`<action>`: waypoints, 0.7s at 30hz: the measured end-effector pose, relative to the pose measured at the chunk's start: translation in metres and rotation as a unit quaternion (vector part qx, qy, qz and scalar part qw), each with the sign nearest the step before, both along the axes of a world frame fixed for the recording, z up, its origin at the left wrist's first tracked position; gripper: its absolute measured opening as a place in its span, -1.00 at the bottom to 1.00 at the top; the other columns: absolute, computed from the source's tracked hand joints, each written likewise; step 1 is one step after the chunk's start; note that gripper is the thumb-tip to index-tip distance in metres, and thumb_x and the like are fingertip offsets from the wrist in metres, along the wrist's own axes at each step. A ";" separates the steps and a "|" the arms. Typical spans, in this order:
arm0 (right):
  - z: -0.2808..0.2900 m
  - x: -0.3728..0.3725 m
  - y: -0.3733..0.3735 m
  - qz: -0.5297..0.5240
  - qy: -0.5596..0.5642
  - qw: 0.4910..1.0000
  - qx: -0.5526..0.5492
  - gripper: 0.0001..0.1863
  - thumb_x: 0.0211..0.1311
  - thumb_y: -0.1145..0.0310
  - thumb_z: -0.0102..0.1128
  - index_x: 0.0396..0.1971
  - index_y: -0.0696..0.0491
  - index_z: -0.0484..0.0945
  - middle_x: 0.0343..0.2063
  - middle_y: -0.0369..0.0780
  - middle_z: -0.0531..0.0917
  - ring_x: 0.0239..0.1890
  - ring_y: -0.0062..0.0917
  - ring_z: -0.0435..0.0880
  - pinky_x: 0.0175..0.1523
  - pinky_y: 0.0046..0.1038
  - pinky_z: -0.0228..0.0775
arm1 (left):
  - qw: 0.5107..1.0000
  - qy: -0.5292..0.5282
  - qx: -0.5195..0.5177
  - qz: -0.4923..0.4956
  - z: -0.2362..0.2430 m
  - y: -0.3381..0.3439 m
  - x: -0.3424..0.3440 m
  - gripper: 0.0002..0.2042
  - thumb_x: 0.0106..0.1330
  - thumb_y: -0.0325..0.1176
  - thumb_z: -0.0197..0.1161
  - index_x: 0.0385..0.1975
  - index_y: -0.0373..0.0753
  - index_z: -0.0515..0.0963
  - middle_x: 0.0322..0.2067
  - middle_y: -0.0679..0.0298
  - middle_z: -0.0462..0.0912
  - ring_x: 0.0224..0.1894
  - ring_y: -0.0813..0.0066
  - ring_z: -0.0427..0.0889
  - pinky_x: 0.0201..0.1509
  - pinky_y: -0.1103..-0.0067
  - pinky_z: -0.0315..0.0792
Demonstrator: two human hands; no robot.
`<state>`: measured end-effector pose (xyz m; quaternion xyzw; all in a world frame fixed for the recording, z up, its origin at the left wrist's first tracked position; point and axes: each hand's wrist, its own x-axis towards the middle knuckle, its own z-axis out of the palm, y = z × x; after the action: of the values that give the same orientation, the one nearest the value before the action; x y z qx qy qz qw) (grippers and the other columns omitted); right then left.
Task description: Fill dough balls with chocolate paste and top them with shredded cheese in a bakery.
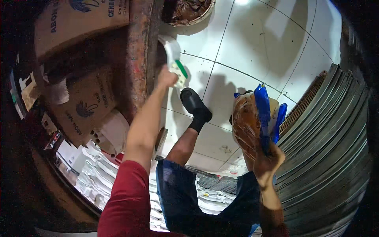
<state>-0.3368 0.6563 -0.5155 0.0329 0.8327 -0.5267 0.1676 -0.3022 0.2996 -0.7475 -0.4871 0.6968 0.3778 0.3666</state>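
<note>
Seen from above, at the near edge, a red sleeve [126,205] and dark blue shorts [185,197] fill the lower middle. The right hand [268,160] is raised at the lower right, fingers curled tight around the gathered blue handles [263,114] of a clear bag [246,126] holding something brown. The bag is gripped by its neck, so that its weight hangs free of the body and clear of the floor.

To the right, a stack of grey ribbed sheets [327,158] is leaned along the wall. At the lower left, white moulded trays [94,177] are piled below the sleeve.

Farther off, one leg is stretched forward, its black shoe [195,104] planted on the white tiled floor [252,43], apparently to steady the reach. The left arm is extended up and away; the left hand [167,77] is closed on a small white pack [177,69] with a green stripe, at the edge of a rusty brown post [138,51]. How the fingers wrap it cannot be told exactly, since the hand is small and seen from behind.

Beyond, cardboard boxes [85,100] are stacked left of the post, and a round basket [191,12] of dark stuff is set on the floor at the top.
</note>
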 end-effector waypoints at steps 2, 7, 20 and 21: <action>0.010 -0.009 -0.007 0.006 -0.038 0.999 0.017 -0.89 -0.03 0.66 0.07 -0.54 0.20 0.33 -0.63 -0.33 0.40 -0.59 -0.68 0.35 -0.43 -0.63 0.26 | 0.995 0.032 -0.023 -0.094 0.005 0.030 0.009 -0.45 -0.15 -0.32 0.09 -0.02 -0.16 0.27 -0.25 -0.01 0.49 -0.17 0.13 0.47 -0.11 0.40 0.31; 0.034 -0.028 -0.013 -0.039 -0.119 0.990 0.059 -0.63 -0.09 0.68 0.08 -0.81 0.07 0.08 -0.74 -0.43 0.13 -0.65 -0.76 0.04 -0.56 -0.69 -0.10 | 0.984 0.075 -0.023 -0.161 0.027 0.111 0.020 -0.41 -0.22 -0.39 0.15 -0.02 -0.25 0.27 -0.25 -0.03 0.48 -0.15 0.06 0.45 -0.09 0.42 0.34; 0.036 -0.053 -0.124 -0.091 -0.211 0.966 -0.114 -0.73 -0.08 0.63 0.08 -0.83 0.12 0.24 -0.77 -0.44 0.26 -0.65 -0.79 0.20 -0.56 -0.70 0.08 | 0.797 0.170 0.243 0.526 0.159 0.150 0.107 -0.67 0.16 -0.36 -0.04 -0.09 -0.36 0.29 -0.24 0.12 0.45 -0.21 0.35 0.47 -0.17 0.51 0.41; 0.029 -0.054 -0.129 0.003 -0.163 0.980 -0.113 -0.90 -0.07 0.58 0.13 -0.64 0.15 0.39 -0.72 -0.34 0.40 -0.61 -0.76 0.32 -0.53 -0.68 0.18 | 0.805 0.206 0.196 0.521 0.182 0.145 0.103 -0.63 0.06 -0.47 -0.03 -0.08 -0.37 0.27 -0.24 0.10 0.45 -0.21 0.32 0.47 -0.16 0.49 0.40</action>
<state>-0.3909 0.5278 -0.4868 0.0971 0.7293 -0.6046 0.3052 -0.1996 0.4446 -0.5658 -0.6055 0.3091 0.7317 0.0501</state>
